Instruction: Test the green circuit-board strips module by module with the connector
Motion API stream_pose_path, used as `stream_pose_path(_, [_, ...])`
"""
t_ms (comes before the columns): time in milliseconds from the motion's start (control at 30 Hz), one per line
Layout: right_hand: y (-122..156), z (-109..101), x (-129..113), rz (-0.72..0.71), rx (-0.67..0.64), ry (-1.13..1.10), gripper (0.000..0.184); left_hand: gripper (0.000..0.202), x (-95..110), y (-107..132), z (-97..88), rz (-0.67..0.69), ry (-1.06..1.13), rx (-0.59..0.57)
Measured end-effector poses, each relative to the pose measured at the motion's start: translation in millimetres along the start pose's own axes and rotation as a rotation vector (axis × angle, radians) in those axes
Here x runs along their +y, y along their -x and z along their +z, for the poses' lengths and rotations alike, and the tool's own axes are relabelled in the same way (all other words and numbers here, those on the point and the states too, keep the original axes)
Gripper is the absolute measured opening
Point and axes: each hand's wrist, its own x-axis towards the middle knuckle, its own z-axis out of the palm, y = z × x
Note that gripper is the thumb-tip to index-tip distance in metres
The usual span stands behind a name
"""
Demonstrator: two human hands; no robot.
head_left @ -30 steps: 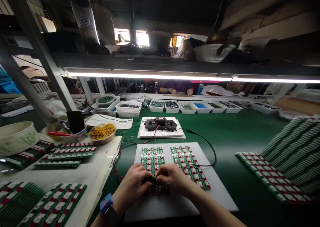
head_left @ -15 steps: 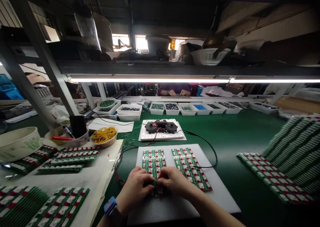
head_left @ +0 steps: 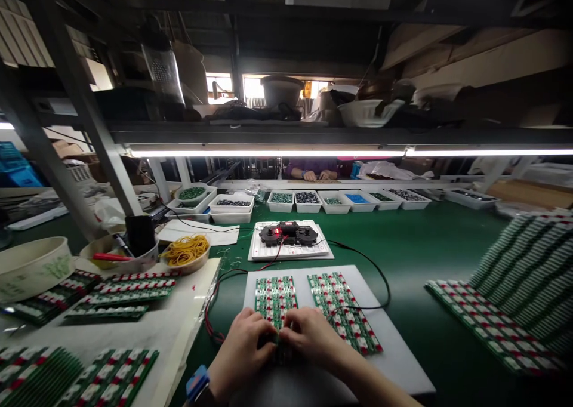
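A green circuit board panel [head_left: 275, 293] with white and red parts lies on a pale flat pad [head_left: 400, 368]. Over its near end, my left hand [head_left: 246, 344] and my right hand [head_left: 311, 336] meet with fingers curled in a pinch. Whatever sits between the fingertips is too small and too covered to make out. The near part of the panel is hidden by both hands. To the right, a second circuit board panel [head_left: 342, 311] rests on the same pad, with a thin black lead [head_left: 358, 307] across it.
Beyond the pad, a black device with a red lit display [head_left: 289, 234] rests on a white tray. White bins of small parts [head_left: 308, 199] line the back. Stacked panels stand right [head_left: 528, 276] and left [head_left: 36, 371]. Yellow rubber bands [head_left: 185, 250] fill a bowl. A co-worker's hands [head_left: 316, 175] show opposite.
The view has tipped up a little, so everything sits lower in the picture. My right hand's fingertips have shifted slightly left, nearer my left hand. The panels stay in place on the pad.
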Motion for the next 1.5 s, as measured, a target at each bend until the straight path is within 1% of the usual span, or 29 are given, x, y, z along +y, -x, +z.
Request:
stream_pose_path(67, [1.9,-3.9,2.7,-0.014,-0.042,-0.038,0.009,0.018,0.3,0.1,-0.8,0.006,-0.004,-0.003])
stream_pose_path(133, [2.4,-5.4,5.6,-0.017,-0.063,-0.07,0.01,0.018,0.9,-0.2,-1.7,0.011,-0.01,-0.007])
stream_pose_path(300, [1.0,-2.0,10.9,-0.01,-0.06,-0.127,0.012,0.022,3.4,-0.5,-3.6,0.009,-0.019,-0.029])
stream_pose_path(433, [0.4,-0.6,11.9,-0.013,-0.049,-0.133,0.012,0.027,3.7,0.8,-3.3,0.021,-0.033,-0.023])
stream_pose_path(633, [-1.6,0.3,12.1,0.003,-0.052,-0.118,0.013,0.019,3.0,0.8,-1.3,-0.001,-0.041,-0.021])
stream_pose_path(833, [-2.2,4.3,15.9,-0.004,-0.042,-0.122,0.013,0.02,2.9,-0.1,-1.1,-0.012,-0.044,-0.02])
stream_pose_path(1100, [-3.4,3.4,11.0,0.045,-0.054,-0.121,0.01,0.019,3.8,1.2,3.7,0.011,-0.082,0.044])
stream_pose_path(1333, [-3.4,9.1,18.3,0.027,-0.056,-0.301,0.011,0.015,7.3,1.3,-1.7,0.004,-0.123,0.027])
stream_pose_path(1500, [-3.6,12.0,21.3,0.013,-0.022,-0.296,0.011,0.013,8.5,2.3,-1.3,0.01,-0.154,0.03])
